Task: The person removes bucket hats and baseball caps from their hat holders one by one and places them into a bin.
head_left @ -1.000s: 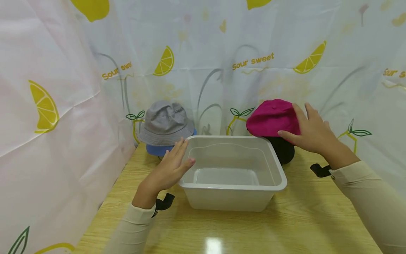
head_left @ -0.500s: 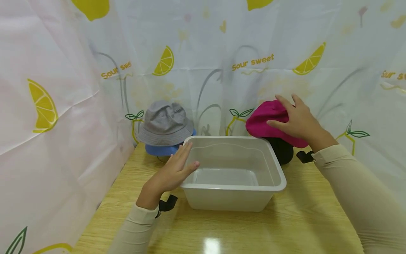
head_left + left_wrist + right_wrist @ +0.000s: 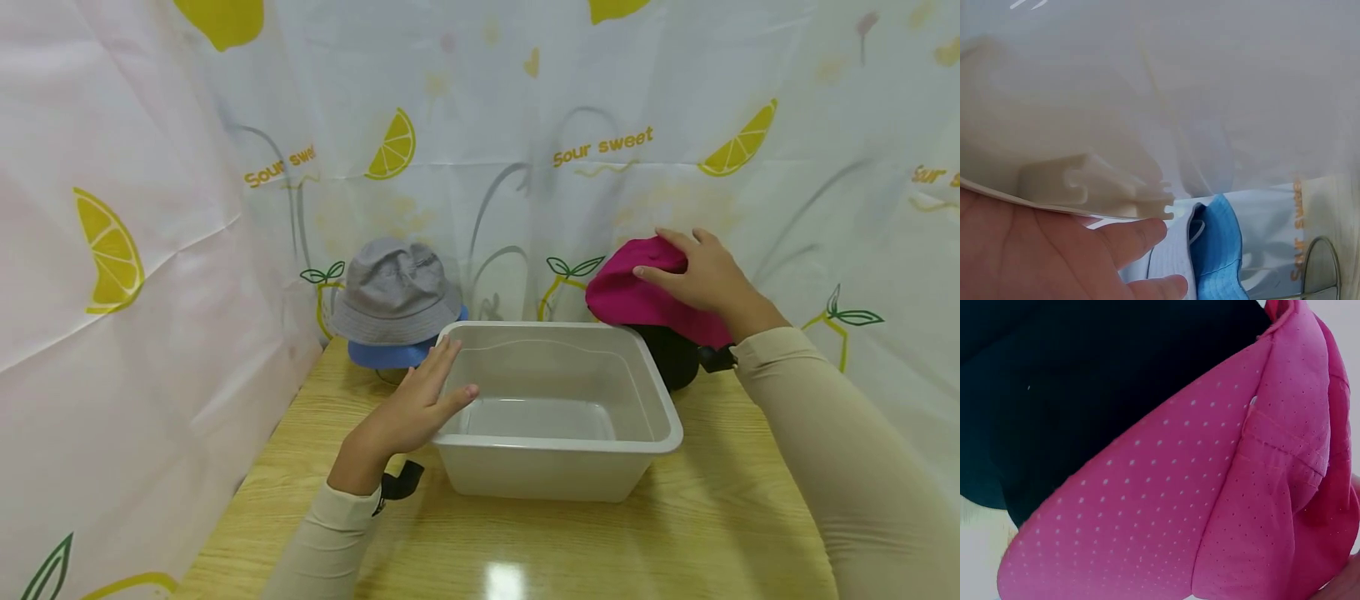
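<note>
My left hand [image 3: 405, 417] lies against the left rim of a beige plastic basin [image 3: 551, 471], thumb held away from the fingers. In the left wrist view its fingers [image 3: 1132, 240] are beneath the rim, near a grey-and-blue bucket hat pair. Over the crown of a magenta cap [image 3: 637, 287] is my right hand [image 3: 708, 279], thumb on the near side and fingers spread across the top. The cap sits on a black cap [image 3: 671, 358]. In the right wrist view, the magenta cap's perforated brim [image 3: 1122, 512] fills the middle, with the hand [image 3: 1344, 581] only at the lower right edge.
A grey bucket hat [image 3: 393, 292] rests on a blue hat [image 3: 386, 356] at the back left, with part of a stand under them. The basin stands mid-table on the wooden table [image 3: 420, 558]. Lemon-print curtains [image 3: 495, 100] close off the back and left.
My right hand has moved left from the magenta cap's right side onto its crown, then slightly lower. My left hand has shifted slightly right along the basin. The hats and basin stay put.
</note>
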The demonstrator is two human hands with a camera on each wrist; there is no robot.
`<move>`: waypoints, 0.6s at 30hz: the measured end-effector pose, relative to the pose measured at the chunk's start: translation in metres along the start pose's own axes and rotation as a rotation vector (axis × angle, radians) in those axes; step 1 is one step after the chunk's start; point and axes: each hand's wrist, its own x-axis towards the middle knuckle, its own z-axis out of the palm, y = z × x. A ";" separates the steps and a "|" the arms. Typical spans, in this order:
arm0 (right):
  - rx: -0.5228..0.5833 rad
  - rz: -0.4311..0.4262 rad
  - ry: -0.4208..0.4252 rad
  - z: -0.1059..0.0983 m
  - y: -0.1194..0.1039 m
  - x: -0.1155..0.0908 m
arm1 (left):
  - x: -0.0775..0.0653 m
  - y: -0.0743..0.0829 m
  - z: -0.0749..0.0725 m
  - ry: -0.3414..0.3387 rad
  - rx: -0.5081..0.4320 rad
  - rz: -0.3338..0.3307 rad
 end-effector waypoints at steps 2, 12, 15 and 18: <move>0.006 0.001 0.007 0.000 0.000 0.002 | 0.000 0.000 0.000 -0.003 -0.001 -0.005; -0.009 -0.024 0.020 -0.001 0.000 0.008 | 0.001 -0.004 0.001 0.002 -0.014 -0.006; -0.019 -0.014 -0.008 -0.002 0.000 0.010 | 0.001 -0.003 0.001 -0.001 -0.015 -0.005; -0.036 -0.021 -0.019 -0.001 0.001 0.011 | 0.002 -0.003 0.001 -0.001 -0.011 0.002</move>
